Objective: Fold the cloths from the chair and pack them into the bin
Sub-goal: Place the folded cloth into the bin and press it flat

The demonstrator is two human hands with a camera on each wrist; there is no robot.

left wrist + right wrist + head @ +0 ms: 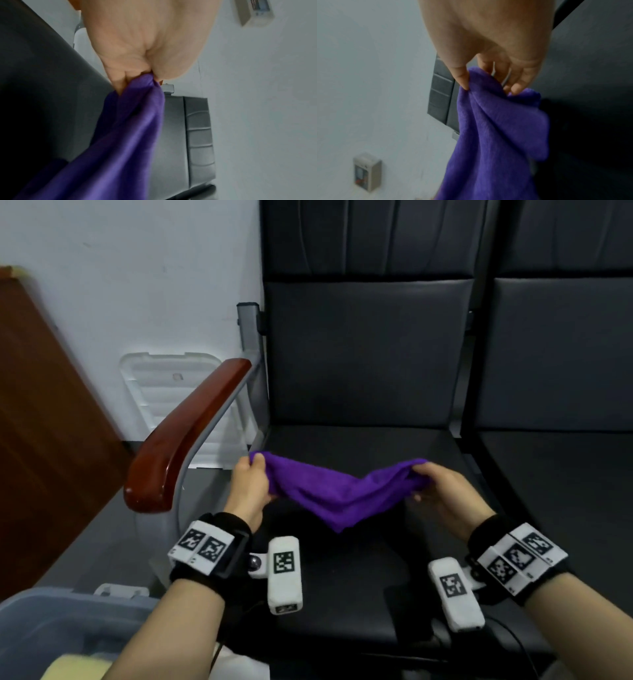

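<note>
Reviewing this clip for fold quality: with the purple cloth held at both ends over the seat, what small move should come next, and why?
Probably draw the hands apart to pull it taut. The left hand and right hand each pinch an end of the purple cloth, but its middle sags, bunched, above the chair seat, too rumpled to fold cleanly.

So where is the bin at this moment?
In the head view the bin sits at the lower left, on the floor beside the chair, below the armrest and next to the left forearm.
</note>
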